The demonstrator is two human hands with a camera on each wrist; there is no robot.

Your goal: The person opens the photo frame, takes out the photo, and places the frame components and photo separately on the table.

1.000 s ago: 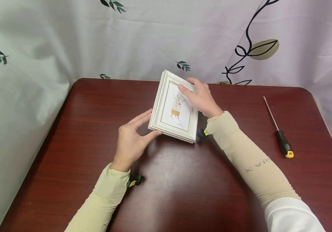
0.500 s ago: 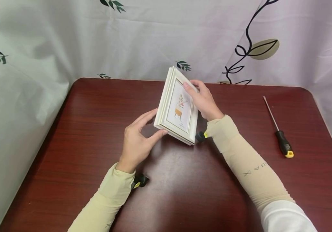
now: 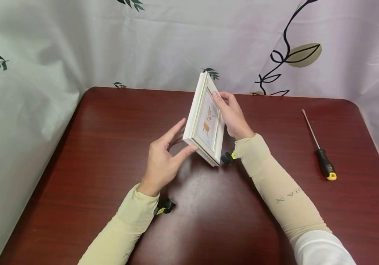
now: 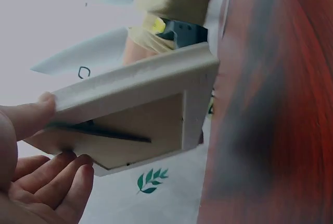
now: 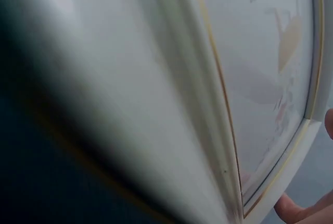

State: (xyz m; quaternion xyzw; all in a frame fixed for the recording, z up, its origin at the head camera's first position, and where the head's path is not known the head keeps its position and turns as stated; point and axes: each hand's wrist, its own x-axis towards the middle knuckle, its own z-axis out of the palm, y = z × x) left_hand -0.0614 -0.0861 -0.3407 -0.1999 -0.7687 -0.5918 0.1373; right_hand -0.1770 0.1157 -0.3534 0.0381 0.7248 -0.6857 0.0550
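Note:
Both hands hold a white picture frame [image 3: 206, 123] tilted up over the table, its front turned toward the right. The left hand [image 3: 163, 162] has its thumb on the lower left edge and its fingers behind. In the left wrist view, those fingers [image 4: 62, 187] reach the brown back panel [image 4: 161, 114], which has a dark strip [image 4: 114, 133] across it. The right hand [image 3: 235, 116] grips the right edge, thumb on the front. Behind the glass is a print [image 3: 208, 119] of a plant in an orange pot. The frame's moulding [image 5: 171, 78] fills much of the right wrist view.
A screwdriver [image 3: 324, 162] with a black and yellow handle lies at the right on the dark red wooden table [image 3: 110, 147]. A pale curtain [image 3: 163, 44] with leaf patterns hangs behind the table's far edge. Black wrist cameras [image 3: 165, 206] sit at both wrists.
The picture frame has turned steadily, its front swinging to the right, so its left side shows more. The left hand has moved right and slightly up with it; the right hand keeps its grip.

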